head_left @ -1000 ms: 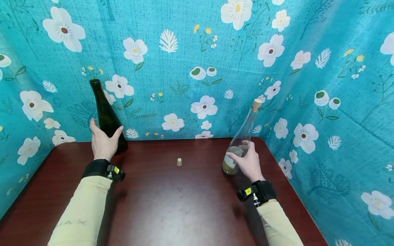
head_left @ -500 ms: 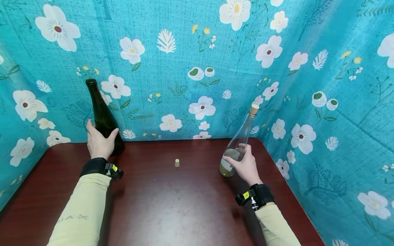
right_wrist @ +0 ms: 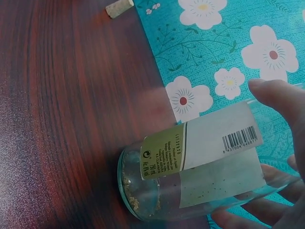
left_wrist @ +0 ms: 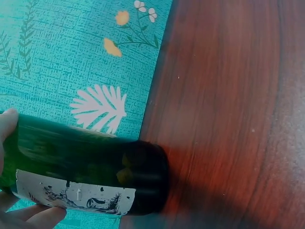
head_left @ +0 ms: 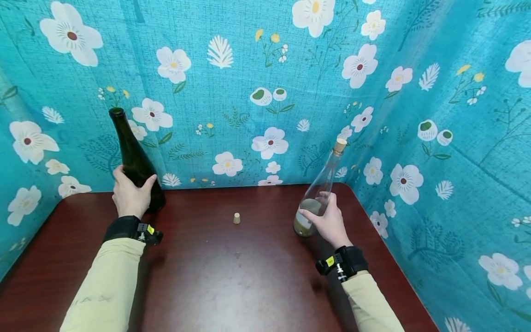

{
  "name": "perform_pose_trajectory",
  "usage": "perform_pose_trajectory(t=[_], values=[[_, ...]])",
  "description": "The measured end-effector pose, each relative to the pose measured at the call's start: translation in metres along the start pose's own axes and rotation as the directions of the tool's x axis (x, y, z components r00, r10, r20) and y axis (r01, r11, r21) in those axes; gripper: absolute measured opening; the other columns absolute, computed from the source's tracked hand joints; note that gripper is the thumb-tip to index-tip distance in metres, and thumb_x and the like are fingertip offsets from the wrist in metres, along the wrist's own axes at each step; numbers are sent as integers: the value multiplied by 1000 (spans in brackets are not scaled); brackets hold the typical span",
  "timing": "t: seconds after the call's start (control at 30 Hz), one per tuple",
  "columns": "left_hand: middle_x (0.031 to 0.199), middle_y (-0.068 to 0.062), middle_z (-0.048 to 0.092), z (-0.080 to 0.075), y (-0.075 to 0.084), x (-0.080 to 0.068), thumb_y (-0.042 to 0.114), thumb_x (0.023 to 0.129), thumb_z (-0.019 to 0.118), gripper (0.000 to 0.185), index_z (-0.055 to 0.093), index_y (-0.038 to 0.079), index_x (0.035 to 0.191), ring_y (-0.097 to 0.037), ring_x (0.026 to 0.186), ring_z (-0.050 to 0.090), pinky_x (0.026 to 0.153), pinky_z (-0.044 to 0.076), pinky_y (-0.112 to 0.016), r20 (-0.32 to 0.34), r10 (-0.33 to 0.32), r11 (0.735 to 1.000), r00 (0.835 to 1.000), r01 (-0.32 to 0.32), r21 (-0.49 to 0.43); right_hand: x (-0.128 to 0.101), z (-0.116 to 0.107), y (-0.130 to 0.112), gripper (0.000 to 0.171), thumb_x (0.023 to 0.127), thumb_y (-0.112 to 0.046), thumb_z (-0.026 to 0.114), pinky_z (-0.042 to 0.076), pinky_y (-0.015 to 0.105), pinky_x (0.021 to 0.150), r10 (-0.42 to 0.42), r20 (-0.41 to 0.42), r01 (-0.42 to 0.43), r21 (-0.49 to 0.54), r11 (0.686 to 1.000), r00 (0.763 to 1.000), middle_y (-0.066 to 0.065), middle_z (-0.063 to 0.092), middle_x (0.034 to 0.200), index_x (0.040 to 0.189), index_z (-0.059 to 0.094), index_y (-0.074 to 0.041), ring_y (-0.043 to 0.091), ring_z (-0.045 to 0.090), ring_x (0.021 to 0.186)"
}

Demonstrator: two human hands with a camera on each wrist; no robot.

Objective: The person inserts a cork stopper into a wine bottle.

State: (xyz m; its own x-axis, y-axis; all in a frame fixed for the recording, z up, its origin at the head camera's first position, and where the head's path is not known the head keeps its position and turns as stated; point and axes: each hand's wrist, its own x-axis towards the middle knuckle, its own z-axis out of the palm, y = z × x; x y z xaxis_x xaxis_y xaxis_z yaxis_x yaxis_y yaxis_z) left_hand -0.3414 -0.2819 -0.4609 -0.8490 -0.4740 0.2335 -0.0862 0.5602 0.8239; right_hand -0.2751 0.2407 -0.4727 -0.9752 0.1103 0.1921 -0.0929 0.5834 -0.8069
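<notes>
Cork (head_left: pixel 237 218) lies on table (head_left: pixel 232 276) between two bottles.

From the head we look forward and down over the dark red wooden table (head_left: pixel 232 276) toward the turquoise flowered cloth backdrop (head_left: pixel 249 69), both forearms in view. Our left wrist camera sits very close to the base of the dark green glass bottle (left_wrist: pixel 90 176), facing the table edge and backdrop. Our right wrist camera looks closely at the clear glass bottle with a paper label (right_wrist: pixel 200 167). It shares the small loose cork (right_wrist: pixel 119 8) with the head view (head_left: pixel 237 218).
</notes>
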Motion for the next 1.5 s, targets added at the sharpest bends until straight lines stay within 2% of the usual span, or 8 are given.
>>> perform_pose_trajectory(t=[0.43,0.63,0.7,0.8,0.93,1.0,1.2,1.5], values=[[149,-29,41,-15,31,-17,52,97,63,88,16,12,161,-54,127,44,101,34,-68,18,120,993,993,-120,22,-1,0,-4,89,84,-45,84,53,53,87,5,-6,-5,-11,1000,1000,15,53,145,147,29,-16,34,56,120],[131,-27,55,-21,62,-34,53,96,65,86,24,14,160,-47,101,59,88,42,-64,11,273,962,962,-273,19,-6,-1,-21,117,81,-51,84,37,60,108,-78,-170,63,-92,994,982,12,26,162,162,4,-23,31,31,145],[122,-25,60,-23,73,-42,53,95,67,84,27,16,159,-41,91,62,83,44,-60,9,319,948,948,-319,6,-7,-1,-35,118,81,-48,85,30,58,113,-162,-270,139,-104,985,949,8,18,165,162,3,-23,26,20,150],[118,-21,65,-24,89,-55,52,93,71,81,33,19,156,-34,84,67,75,50,-53,11,379,925,925,-379,-39,-11,0,-60,112,83,-39,86,22,53,118,-317,-431,295,-119,948,845,3,15,166,162,10,-18,22,11,152],[128,-15,64,-20,107,-75,45,91,76,76,40,17,152,-31,97,70,74,57,-50,38,470,877,882,-462,-133,-21,6,-98,95,82,-17,86,19,50,119,-494,-547,530,-105,841,675,9,23,164,155,26,-5,26,15,152],[130,-12,63,-18,114,-86,39,91,78,74,41,14,151,-31,102,70,75,58,-48,57,514,849,856,-498,-179,-30,11,-117,89,80,-9,86,22,50,118,-555,-530,619,-70,782,641,16,28,161,150,32,2,30,21,150],[125,-7,65,-8,132,-127,34,89,82,71,46,19,148,-26,99,72,71,60,-41,140,601,784,787,-545,-296,-55,42,-149,87,80,-3,85,34,51,113,-630,-321,697,164,698,707,19,29,161,149,32,7,35,31,145],[118,5,67,15,133,-174,42,87,82,76,43,24,150,-7,93,65,72,56,-35,295,656,751,695,-567,-338,-65,88,-128,106,87,-21,84,46,42,104,-558,103,508,303,806,823,1,32,161,163,10,-27,20,45,138]])
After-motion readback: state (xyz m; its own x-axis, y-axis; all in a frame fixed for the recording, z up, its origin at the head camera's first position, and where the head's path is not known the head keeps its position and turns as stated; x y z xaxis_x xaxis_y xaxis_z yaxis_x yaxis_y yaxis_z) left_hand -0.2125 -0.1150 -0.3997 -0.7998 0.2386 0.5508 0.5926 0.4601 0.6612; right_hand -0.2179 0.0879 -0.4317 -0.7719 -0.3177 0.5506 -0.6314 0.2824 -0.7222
